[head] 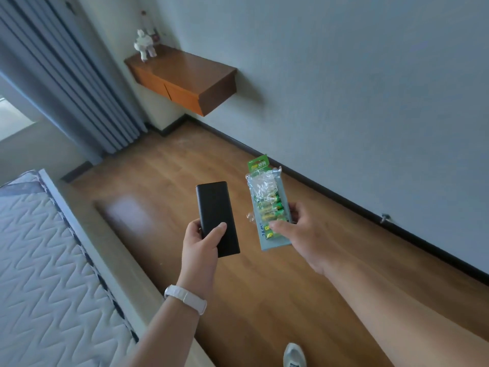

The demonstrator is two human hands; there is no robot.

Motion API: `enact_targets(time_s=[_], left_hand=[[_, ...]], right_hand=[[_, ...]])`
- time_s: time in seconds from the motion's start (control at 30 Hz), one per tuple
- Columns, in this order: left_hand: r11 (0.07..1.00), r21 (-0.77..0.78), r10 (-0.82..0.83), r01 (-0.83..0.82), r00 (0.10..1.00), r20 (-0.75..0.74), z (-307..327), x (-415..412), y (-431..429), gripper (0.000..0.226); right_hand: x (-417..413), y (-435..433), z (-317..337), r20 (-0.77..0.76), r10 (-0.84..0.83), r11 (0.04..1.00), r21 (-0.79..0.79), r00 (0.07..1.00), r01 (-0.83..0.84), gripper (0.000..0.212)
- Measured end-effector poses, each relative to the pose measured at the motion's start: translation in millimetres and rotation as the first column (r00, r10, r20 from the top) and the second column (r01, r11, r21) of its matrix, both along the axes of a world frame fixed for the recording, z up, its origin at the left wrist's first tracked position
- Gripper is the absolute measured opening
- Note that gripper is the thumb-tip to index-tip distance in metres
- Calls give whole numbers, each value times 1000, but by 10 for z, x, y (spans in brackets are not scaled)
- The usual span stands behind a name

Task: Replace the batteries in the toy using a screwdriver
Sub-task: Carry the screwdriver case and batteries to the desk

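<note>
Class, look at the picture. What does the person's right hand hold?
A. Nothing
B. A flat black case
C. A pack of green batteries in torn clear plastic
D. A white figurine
C: the right hand grips the battery pack, thumb across its front, while the black flat case is held in the left hand.
</note>
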State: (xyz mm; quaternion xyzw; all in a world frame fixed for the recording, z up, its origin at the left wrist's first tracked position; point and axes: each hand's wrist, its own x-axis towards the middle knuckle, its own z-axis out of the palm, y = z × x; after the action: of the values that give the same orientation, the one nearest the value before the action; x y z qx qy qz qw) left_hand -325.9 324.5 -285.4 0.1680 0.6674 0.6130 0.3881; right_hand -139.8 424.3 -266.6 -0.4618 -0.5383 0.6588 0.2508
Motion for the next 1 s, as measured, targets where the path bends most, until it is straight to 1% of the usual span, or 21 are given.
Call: enact_targets(time_s=[0.17,0.3,0.6,0.7,0.77,0.9,0.97,1.0], left_hand=[[999,29,16,-15,1000,-17,166,37,212,27],[997,60,58,-57,998,-17,246,-33,285,28],[992,104,73,-73,997,1,256,-366,479,35],[988,146,54,-58,998,32,287,-596,619,48],[984,165,52,-60,997,51,318,-805,712,52],[977,200,60,-71,996,62,384,-1362,875,47],[972,223,64,-77,996,65,408,-1682,936,42],[970,231,64,-77,996,63,416,-1841,961,39]], right_hand=[[-6,251,94,-57,43,999,34,997,-41,37],[-62,386,138,-96,67,997,48,993,-63,47],[-372,587,248,-145,74,993,98,987,-60,52],[-574,660,280,-147,71,992,116,987,-54,48],[-770,723,308,-127,64,990,135,990,-47,43],[-1282,867,393,-99,45,986,166,994,-28,43],[-1578,943,428,-91,53,981,191,994,-35,40],[-1736,975,445,-88,55,978,205,995,-35,42]])
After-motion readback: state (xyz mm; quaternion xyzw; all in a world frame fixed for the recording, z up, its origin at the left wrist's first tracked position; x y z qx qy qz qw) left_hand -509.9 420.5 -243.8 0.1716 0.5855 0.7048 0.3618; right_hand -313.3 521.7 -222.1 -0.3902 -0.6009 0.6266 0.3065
